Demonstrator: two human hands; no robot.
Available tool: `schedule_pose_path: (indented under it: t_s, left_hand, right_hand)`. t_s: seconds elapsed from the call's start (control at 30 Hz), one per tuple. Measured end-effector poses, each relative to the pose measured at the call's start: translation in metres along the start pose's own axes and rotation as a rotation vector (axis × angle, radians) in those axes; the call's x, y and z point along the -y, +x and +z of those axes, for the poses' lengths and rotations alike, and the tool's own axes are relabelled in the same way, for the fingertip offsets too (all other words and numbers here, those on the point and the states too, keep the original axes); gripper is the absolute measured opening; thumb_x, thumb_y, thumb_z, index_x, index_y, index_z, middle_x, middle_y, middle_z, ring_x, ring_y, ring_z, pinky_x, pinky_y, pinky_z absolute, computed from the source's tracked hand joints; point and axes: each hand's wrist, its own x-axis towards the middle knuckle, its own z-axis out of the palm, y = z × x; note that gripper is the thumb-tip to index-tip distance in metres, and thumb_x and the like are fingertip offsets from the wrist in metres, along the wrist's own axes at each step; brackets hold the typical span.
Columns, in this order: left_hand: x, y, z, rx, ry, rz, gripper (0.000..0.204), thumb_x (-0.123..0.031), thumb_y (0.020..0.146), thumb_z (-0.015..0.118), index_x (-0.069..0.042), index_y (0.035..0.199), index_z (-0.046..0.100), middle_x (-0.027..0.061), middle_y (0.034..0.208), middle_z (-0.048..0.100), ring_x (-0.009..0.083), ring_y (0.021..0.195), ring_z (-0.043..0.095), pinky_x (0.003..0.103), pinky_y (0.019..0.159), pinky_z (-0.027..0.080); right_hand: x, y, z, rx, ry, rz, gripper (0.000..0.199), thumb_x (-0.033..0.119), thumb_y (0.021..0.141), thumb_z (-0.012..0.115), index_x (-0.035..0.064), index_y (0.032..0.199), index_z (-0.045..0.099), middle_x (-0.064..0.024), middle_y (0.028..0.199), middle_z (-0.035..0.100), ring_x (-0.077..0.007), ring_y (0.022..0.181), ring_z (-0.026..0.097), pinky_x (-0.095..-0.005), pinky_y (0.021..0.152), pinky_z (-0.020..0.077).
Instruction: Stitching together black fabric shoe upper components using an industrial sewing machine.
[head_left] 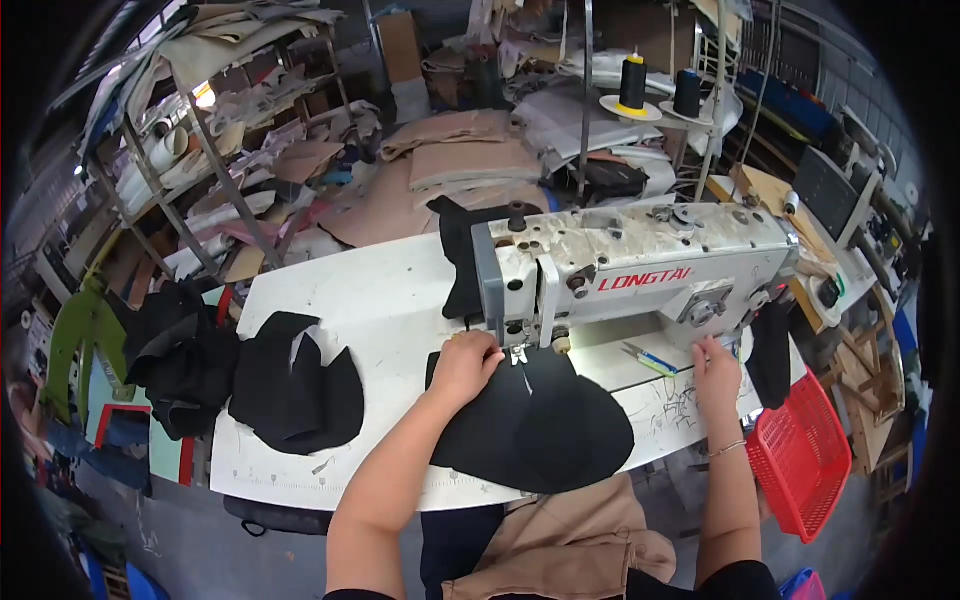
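Observation:
A white sewing machine (640, 262) stands on the white tabletop. A rounded black fabric piece (530, 430) lies under its presser foot (519, 354) and spreads toward me. My left hand (468, 366) is at the fabric's upper left, close beside the presser foot, its fingers bent and drawn together; what they may pinch is hidden. Below the machine's dial (704, 308), at the right end, is my right hand (717, 376). Its fingers are closed, and whatever is between them cannot be made out. Small snips with a blue and green handle (655, 363) lie between the hands.
More black pieces (295, 390) and a black fabric heap (185, 360) sit at the left. Thread cones (633, 85) stand behind the machine. A red plastic basket (800, 455) is at the right edge. Loose thread ends (675, 400) litter the table. Stacked sheets (460, 160) fill the back.

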Motion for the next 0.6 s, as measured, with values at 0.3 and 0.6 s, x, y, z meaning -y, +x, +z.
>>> schedule_pose_path:
  t_s: [0.3,0.6]
  left_hand:
    - [-0.001,-0.001,0.000,0.027,-0.045,0.024,0.012,-0.014,0.076,0.069,-0.005,0.080,0.062,0.0101,0.081,0.063,0.0309,0.080,0.059,0.042,0.074,0.047]
    - [-0.008,-0.010,-0.010,-0.070,0.038,0.112,0.011,-0.013,0.074,0.070,-0.006,0.079,0.063,0.0095,0.080,0.059,0.0304,0.082,0.058,0.041,0.074,0.046]
  right_hand:
    - [-0.003,-0.003,0.008,0.080,-0.017,0.104,0.015,0.014,0.084,0.062,0.0058,0.096,0.064,-0.0192,0.099,0.066,-0.0372,0.092,0.062,-0.0428,0.079,0.0499]
    - [0.079,-0.035,-0.016,0.155,0.290,-0.288,0.055,0.017,0.073,0.074,0.0066,0.123,0.053,-0.0186,0.136,0.046,-0.0382,0.132,0.036,-0.0497,0.107,0.0302]
